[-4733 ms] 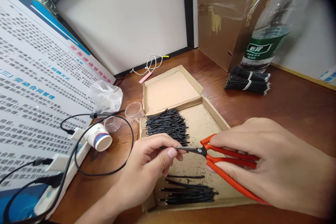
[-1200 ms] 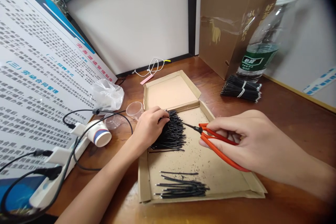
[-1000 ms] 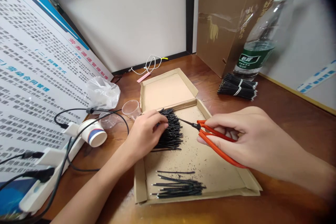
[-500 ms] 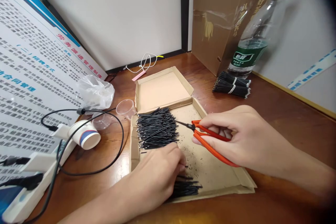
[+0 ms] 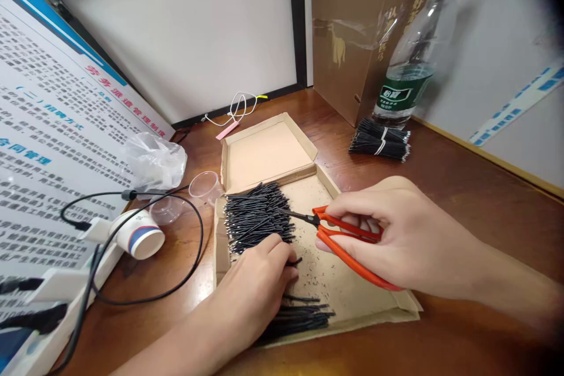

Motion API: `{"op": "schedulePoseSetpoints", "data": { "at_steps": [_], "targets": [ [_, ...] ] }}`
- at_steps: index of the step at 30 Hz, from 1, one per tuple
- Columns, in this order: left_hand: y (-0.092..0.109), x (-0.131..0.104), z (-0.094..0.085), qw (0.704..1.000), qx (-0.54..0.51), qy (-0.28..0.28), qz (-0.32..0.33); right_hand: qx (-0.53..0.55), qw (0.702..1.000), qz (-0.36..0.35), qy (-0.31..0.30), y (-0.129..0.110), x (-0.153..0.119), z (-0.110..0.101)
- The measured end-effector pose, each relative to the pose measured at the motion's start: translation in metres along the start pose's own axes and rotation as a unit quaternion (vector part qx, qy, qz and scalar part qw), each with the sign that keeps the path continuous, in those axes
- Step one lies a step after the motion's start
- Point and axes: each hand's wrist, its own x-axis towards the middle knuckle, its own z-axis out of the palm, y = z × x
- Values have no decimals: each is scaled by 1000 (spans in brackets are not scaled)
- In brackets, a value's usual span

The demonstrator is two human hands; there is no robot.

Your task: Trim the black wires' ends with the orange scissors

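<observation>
My right hand grips red-handled scissors, their dark narrow blades pointing left over the edge of a large pile of short black wires. The blades look closed or nearly so. My left hand is closed just below that pile, and the end of one black wire pokes out at its fingertips. Part of that wire is hidden by the fingers. A smaller group of black wires lies below, partly behind my left wrist. Both groups rest in an open cardboard box, with dark scraps scattered on its bottom.
Behind the box on the right stand a water bottle, a tied bundle of black wires and a brown carton. At left are a paper cup, clear plastic cups, a plastic bag and a power strip with a looping cable.
The view has shifted slightly. My left hand has drawn up closer to the large pile, and a wire end now shows at its fingertips. The scissor tips now overlap the pile's edge.
</observation>
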Motion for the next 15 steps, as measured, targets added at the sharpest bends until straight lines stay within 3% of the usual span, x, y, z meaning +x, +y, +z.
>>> {"op": "schedulePoseSetpoints", "data": {
  "at_steps": [3, 8, 13, 15],
  "targets": [
    [-4, 1, -2, 1000, -10, 28, 7, 3, 1000, 3, -6, -2, 0, -1],
    [-2, -5, -26, 991, -80, 104, 7, 35, 998, 36, -48, -6, -3, -2],
    [9, -12, -38, 931, -326, 159, -29, -8, 998, 24, -59, -11, -5, 0],
    [12, -13, -38, 919, -357, 166, -27, -27, 998, 7, -55, -12, -6, 3]
  ]
}}
